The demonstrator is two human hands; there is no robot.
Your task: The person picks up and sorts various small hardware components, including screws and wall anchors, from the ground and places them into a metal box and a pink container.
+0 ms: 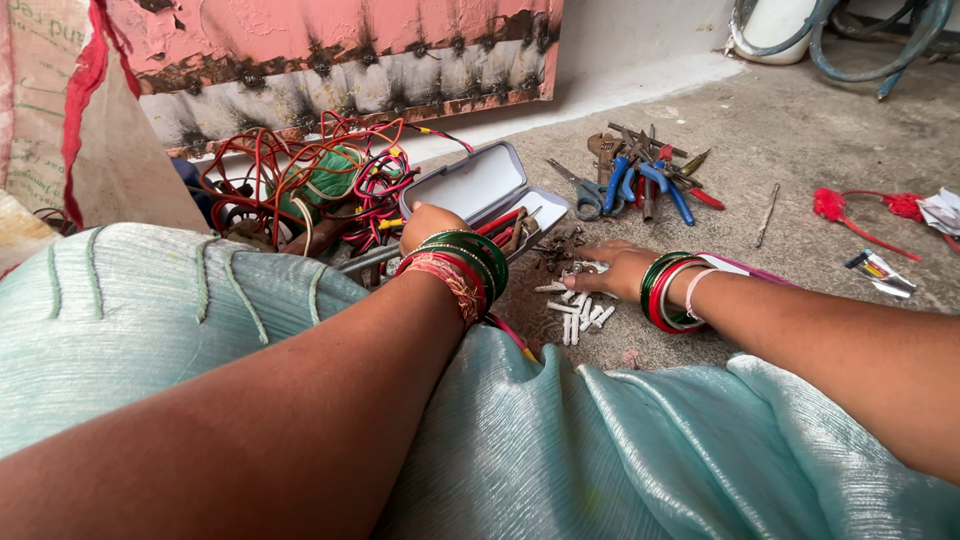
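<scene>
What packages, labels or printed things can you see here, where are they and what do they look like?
Small wrapper: on the floor at right, flat, white with red, yellow and dark print.
Printed sack: upper left, beige cloth, faded green lettering, red edge.
No screens or signs.

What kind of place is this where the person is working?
Probably an informal repair spot on a bare concrete floor, perhaps for electrical work. A pile of pliers and scissors lies on the ground, a tangle of red wires sits near a scorched pink panel, and white wall plugs lie by the right hand.
</scene>
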